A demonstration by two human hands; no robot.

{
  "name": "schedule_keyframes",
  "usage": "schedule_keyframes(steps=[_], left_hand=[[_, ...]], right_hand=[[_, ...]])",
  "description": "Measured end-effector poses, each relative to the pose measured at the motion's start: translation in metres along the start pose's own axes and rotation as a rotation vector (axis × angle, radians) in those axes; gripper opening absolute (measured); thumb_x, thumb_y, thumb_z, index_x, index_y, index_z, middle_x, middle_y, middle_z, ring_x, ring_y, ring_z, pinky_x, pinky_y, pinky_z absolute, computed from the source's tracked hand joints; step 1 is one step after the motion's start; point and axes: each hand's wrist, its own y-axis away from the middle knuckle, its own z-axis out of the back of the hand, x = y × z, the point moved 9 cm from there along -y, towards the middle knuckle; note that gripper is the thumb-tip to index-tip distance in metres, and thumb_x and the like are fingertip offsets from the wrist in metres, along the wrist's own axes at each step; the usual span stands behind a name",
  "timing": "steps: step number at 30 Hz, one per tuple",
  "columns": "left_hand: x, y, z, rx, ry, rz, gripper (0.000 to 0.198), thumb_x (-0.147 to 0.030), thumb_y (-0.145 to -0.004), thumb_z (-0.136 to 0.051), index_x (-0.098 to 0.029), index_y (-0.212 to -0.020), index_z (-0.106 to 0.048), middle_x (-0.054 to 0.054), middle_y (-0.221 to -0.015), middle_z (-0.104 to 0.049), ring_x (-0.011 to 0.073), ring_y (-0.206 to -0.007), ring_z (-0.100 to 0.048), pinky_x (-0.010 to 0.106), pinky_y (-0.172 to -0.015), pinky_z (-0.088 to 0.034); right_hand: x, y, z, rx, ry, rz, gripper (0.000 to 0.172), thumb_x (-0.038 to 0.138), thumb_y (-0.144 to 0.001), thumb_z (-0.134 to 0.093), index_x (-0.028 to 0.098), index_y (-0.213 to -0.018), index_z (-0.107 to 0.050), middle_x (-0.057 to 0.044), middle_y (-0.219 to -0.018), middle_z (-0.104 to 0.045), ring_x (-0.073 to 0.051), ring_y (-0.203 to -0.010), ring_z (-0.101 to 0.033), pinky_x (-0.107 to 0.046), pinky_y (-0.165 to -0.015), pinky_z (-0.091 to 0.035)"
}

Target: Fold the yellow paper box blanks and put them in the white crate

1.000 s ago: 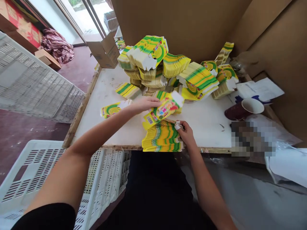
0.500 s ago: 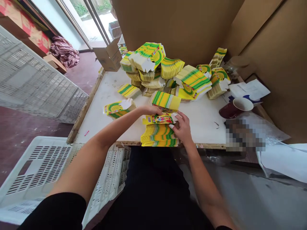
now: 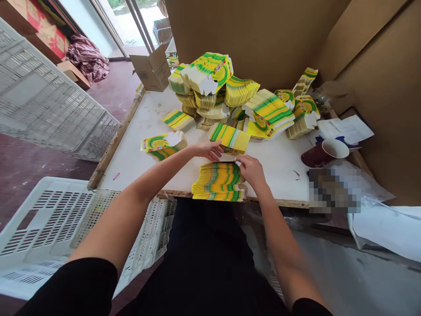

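A fanned stack of flat yellow-and-green cartons [image 3: 219, 181] lies at the near edge of the white table [image 3: 283, 164]. My right hand [image 3: 251, 169] sits at the stack's far right corner, its taped fingertips pinched on the top cartons. My left hand [image 3: 207, 149] hovers just beyond the stack's far edge, fingers loosely stretched and holding nothing. Right behind it is a smaller bundle of cartons [image 3: 230, 137]. Another loose bundle [image 3: 162, 146] lies to the left.
A big heap of carton bundles [image 3: 213, 83] fills the back of the table. A dark mug [image 3: 324, 152] and papers [image 3: 345, 129] lie at the right. White plastic crates [image 3: 49, 228] stand at my left. Cardboard walls [image 3: 263, 35] enclose the back and right.
The opened carton that both hands held above the stack has been flattened and laid on top of it. My left hand has let go; my right hand stays at the stack's corner.
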Motion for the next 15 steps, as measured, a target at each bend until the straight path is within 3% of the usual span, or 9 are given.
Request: schedule_keyframes(steps=[4, 7, 10, 13, 15], left_hand=[[-0.008, 0.004, 0.004, -0.096, -0.161, -0.148, 0.05, -0.064, -0.08, -0.047, -0.018, -0.087, -0.064, 0.008, -0.102, -0.065, 0.0188, -0.087, -0.062, 0.029, -0.079, -0.046], [-0.016, 0.011, -0.009, -0.034, -0.432, -0.295, 0.049, -0.061, -0.082, -0.045, -0.017, -0.09, -0.065, 0.006, -0.1, -0.066, 0.0187, -0.091, -0.058, 0.028, -0.08, -0.043], [-0.018, 0.016, -0.02, 0.019, -0.628, -0.387, 0.049, -0.061, -0.081, -0.047, -0.017, -0.089, -0.066, 0.003, -0.092, -0.067, 0.0192, -0.092, -0.055, 0.027, -0.081, -0.04], [-0.02, 0.016, -0.022, 0.035, -0.657, -0.433, 0.05, -0.062, -0.079, -0.048, -0.017, -0.09, -0.066, 0.002, -0.088, -0.066, 0.0186, -0.09, -0.054, 0.027, -0.079, -0.039], [-0.02, 0.013, -0.021, 0.048, -0.643, -0.433, 0.051, -0.063, -0.079, -0.048, -0.016, -0.087, -0.066, 0.001, -0.082, -0.064, 0.0174, -0.083, -0.053, 0.026, -0.075, -0.039]], right_hand=[[-0.003, -0.007, -0.011, 0.11, 0.0, 0.016, 0.027, 0.015, -0.08, -0.048, 0.025, -0.086, -0.073, -0.005, -0.088, -0.072, -0.024, -0.086, -0.064, -0.037, -0.077, -0.05], [-0.003, -0.01, -0.016, 0.184, 0.005, 0.019, 0.025, 0.018, -0.082, -0.049, 0.025, -0.085, -0.073, -0.005, -0.087, -0.071, -0.024, -0.086, -0.064, -0.036, -0.078, -0.05], [0.009, -0.007, -0.006, 0.163, 0.021, 0.019, 0.025, 0.021, -0.084, -0.052, 0.021, -0.1, -0.07, -0.009, -0.098, -0.07, -0.027, -0.094, -0.062, -0.041, -0.086, -0.048], [0.043, 0.015, 0.007, 0.127, 0.012, 0.093, 0.045, 0.034, -0.08, -0.063, 0.019, -0.122, -0.06, -0.014, -0.119, -0.062, -0.032, -0.109, -0.056, -0.049, -0.096, -0.042], [0.077, 0.041, 0.001, 0.215, -0.006, 0.233, 0.069, 0.043, -0.072, -0.072, 0.021, -0.133, -0.051, -0.015, -0.132, -0.054, -0.034, -0.121, -0.049, -0.053, -0.103, -0.036]])
